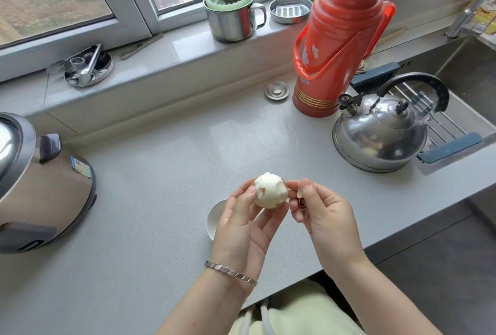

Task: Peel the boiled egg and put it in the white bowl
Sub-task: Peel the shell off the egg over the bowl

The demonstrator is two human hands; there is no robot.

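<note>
Peeling, late stage. The boiled egg [270, 192] is held above the tabletop [166, 173] near its front edge, cradled between thumb and fingers of the left hand [241, 223]. Most of its visible surface is bare white; brown shell remains along the lower side and in small flecks. The right hand [320, 214], just beside it, pinches a detached shell fragment [298, 193]. The egg's long axis appears roughly upright; which end leads cannot be told. The white bowl [214, 218], partly hidden beneath the left hand, awaits the egg.

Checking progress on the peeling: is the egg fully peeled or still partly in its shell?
Partly peeled. The egg in the left hand shows brown shell bits.
</note>
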